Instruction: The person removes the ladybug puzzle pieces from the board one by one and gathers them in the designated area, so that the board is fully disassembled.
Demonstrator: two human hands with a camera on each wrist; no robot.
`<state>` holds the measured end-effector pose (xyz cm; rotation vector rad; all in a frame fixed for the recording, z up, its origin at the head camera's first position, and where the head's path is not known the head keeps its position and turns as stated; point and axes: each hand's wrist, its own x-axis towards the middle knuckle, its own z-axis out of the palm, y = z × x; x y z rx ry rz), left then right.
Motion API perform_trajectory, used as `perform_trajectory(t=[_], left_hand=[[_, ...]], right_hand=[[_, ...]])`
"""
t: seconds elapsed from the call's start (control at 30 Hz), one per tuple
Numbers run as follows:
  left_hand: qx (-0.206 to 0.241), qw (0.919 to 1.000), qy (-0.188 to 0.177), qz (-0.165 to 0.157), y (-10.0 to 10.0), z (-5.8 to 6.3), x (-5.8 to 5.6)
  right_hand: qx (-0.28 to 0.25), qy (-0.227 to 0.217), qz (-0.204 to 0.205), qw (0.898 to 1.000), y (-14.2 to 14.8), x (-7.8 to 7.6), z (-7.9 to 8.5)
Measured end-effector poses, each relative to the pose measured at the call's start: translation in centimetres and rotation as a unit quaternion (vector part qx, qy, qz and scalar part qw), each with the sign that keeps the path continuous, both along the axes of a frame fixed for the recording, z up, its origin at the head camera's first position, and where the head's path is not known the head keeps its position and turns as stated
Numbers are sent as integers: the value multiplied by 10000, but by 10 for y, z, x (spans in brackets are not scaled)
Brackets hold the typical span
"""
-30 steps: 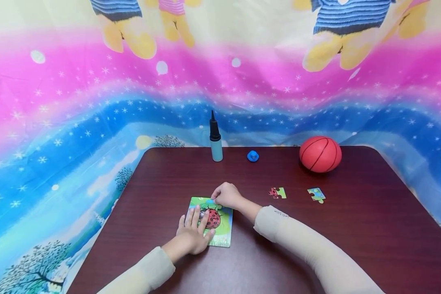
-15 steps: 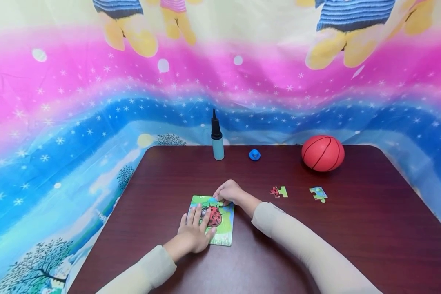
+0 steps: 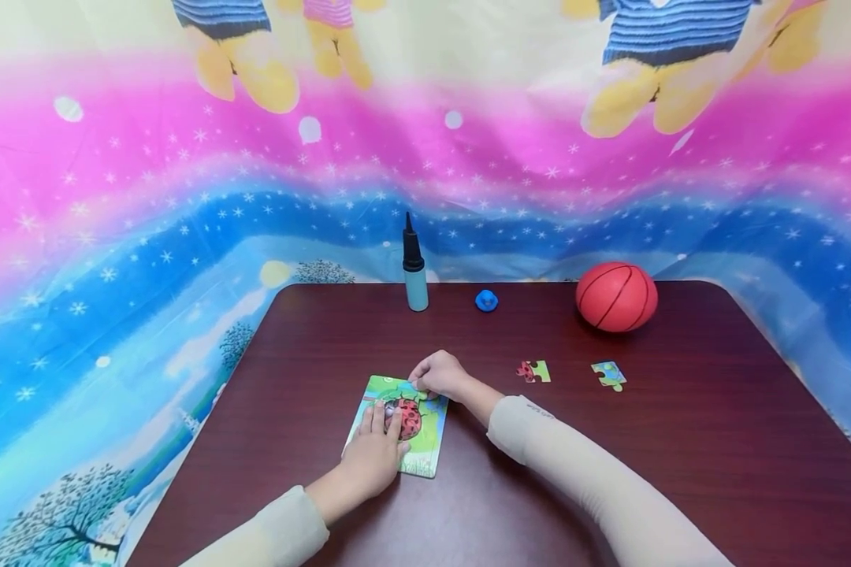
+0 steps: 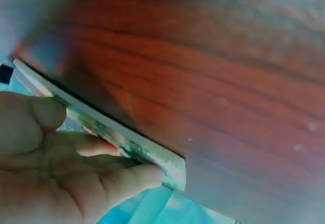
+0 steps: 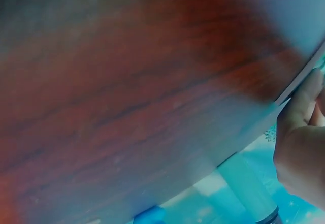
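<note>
In the head view, a ladybug jigsaw puzzle [image 3: 425, 449] lies slightly turned on the dark wooden table. My left hand [image 3: 372, 457] rests on its left part with straight fingers laid over the picture, covering some of the ladybug. In the left wrist view, that hand [image 4: 76, 163] lies along the thin board [image 4: 122, 132]. My right hand [image 3: 440, 375] is at the puzzle's top right, fingers curled, pinching a small green-blue puzzle piece [image 3: 422, 395] mostly hidden under them. The right wrist view shows only part of this hand [image 5: 304, 132], at the board's edge.
Two loose puzzle pieces lie to the right, one with red ladybug print [image 3: 533, 371] and one blue-green [image 3: 608, 376]. Along the back edge stand a teal hand pump [image 3: 416, 287] with a black nozzle, a small blue toy [image 3: 486, 301] and a red ball [image 3: 617, 297].
The puzzle has turned a little clockwise, its near edge swinging left. My left hand's fingers have drawn closer together. My right hand stays at the puzzle's top right.
</note>
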<state>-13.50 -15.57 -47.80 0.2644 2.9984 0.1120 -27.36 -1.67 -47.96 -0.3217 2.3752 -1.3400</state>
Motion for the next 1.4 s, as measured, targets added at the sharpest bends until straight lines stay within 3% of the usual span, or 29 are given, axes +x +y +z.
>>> perform_trajectory(t=[0.17, 0.33, 0.5, 0.63, 0.83, 1.07, 1.23, 1.4], left_hand=[[-183, 9997, 6, -176, -1, 0, -1], [-47, 9999, -62, -66, -3, 1, -1], [94, 9999, -78, -4, -5, 0, 0], [103, 9999, -61, 17, -7, -2, 1], [51, 9999, -110, -74, -8, 2, -1], [227, 9984, 461, -248, -18, 12, -14], [239, 9993, 200, -201, -23, 19, -16], [388, 9990, -147, -179, -24, 22, -15]], right_hand=[[-95, 217, -195, 9995, 9, -5, 9], [-258, 233, -588, 9977, 32, -23, 22], [272, 286, -904, 9951, 62, -39, 27], [861, 563, -874, 9908, 77, -44, 25], [1623, 1271, -634, 9765, 82, -43, 15], [1919, 1708, -567, 9648, 81, -37, 5], [2053, 1993, -502, 9569, 78, -34, 0], [2292, 2374, -555, 9424, 75, -31, -5]])
